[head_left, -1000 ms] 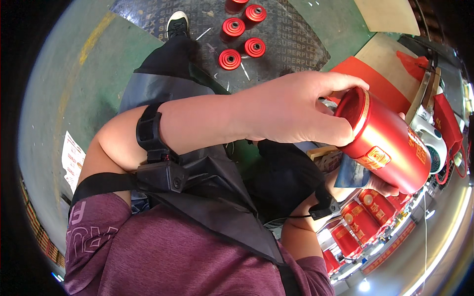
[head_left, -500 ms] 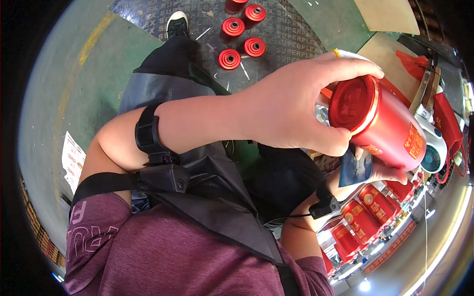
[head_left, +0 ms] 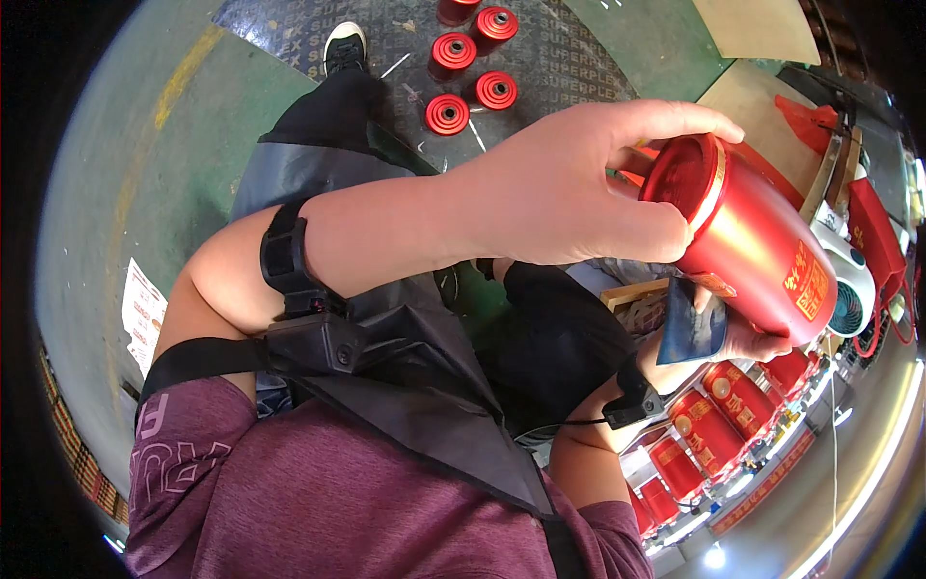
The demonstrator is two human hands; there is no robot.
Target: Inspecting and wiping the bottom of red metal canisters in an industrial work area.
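Canister [head_left: 757,246], glossy red, out toward 3 o'clock, grasped round its gold-rimmed end by left hand [head_left: 593,193], clasped at its 6 o'clock side by right hand [head_left: 745,341]. No seeing inside tbh. Ring-topped red containers [head_left: 452,56] at 12 o'clock, gold-marked red tubs [head_left: 709,439] near 4.

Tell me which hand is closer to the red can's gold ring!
Left. The left hand is at the gold ring; the right hand is farther, toward the other end of the red can.
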